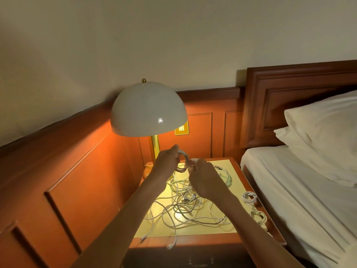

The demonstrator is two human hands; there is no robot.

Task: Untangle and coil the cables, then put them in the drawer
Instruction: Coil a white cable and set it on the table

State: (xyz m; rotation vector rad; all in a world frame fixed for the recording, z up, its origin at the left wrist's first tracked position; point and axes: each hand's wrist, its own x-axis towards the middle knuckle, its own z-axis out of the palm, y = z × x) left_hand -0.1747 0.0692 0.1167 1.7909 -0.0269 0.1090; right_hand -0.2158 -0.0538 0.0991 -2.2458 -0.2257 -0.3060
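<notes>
Cables (185, 207) lie in a loose tangle on the yellow top of a bedside bench (208, 230), just below and nearer than the person's raised hands. One white cable (185, 159) is lifted out and partly wound into a small loop between the two hands. The left hand (168, 161) has its fingers (174, 149) curled round the loop. The right hand (204, 178) pinches the strand with its fingers (193, 165), just beside the left ones.

This looks like the coiling step for one cable, with most of the pile not yet sorted. The next move probably calls for feeding more strand round the loop while freeing it from the knot below.

To the right of the fingers and closer to the viewer, two small white coils (249, 197) (258, 216) sit at the bench edge. A pale green cable (227, 177) lies coiled just beyond the right hand. A domed lamp (148, 111) stands behind the fingers, close enough to be knocked. A dark cable (193, 213) crosses the white ones and may snag. A bed (309, 190) with a pillow (324, 132) is further right. The drawer cannot be made out; the area below the bench front is dark.
</notes>
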